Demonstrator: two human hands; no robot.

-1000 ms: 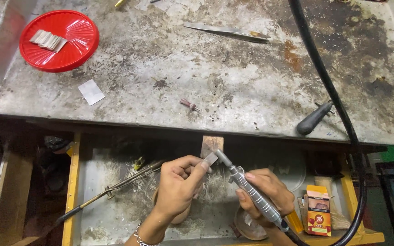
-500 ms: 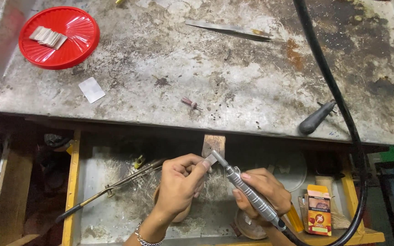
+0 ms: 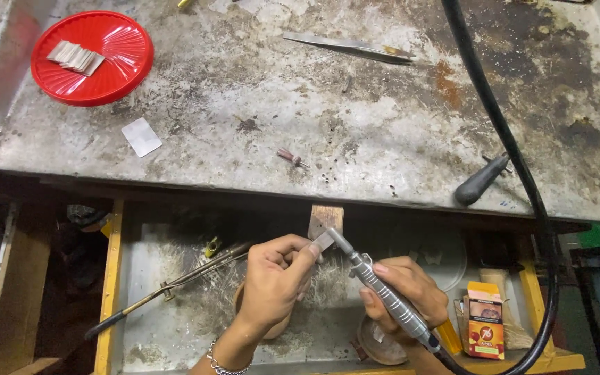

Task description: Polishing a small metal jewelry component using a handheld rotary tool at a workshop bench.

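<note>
Below the counter (image 3: 355, 132) edge, over an open drawer (image 3: 175, 326) with yellow sides, the left hand (image 3: 279, 274) is pinching a small flat metal piece (image 3: 323, 241) between thumb and fingertips, holding it against a wooden peg (image 3: 326, 219) that is sticking out from under the counter. The right hand (image 3: 404, 295) is gripping a grey rotary handpiece (image 3: 380, 292) like a pen, fingers closed around its ribbed body, and the tip is meeting the metal piece right by the left thumb. A thick black cable (image 3: 501, 139) is running from the handpiece up across the counter on the right. A long thin torch (image 3: 168, 288) is lying slantwise in the drawer, just left of the left hand, and an orange box (image 3: 484, 319) is standing in the drawer's right corner, near the right hand. On the counter, well apart from the hands, a red lid (image 3: 116, 76) is sitting at the far left with a stack of pale metal pieces (image 3: 74, 57) on it. A single flat plate (image 3: 142, 137) is lying below the lid, a small burr (image 3: 291, 158) is resting near the middle, tweezers (image 3: 348, 46) are lying at the far edge, and a black-handled tool (image 3: 480, 180) is lying beside the cable.
</note>
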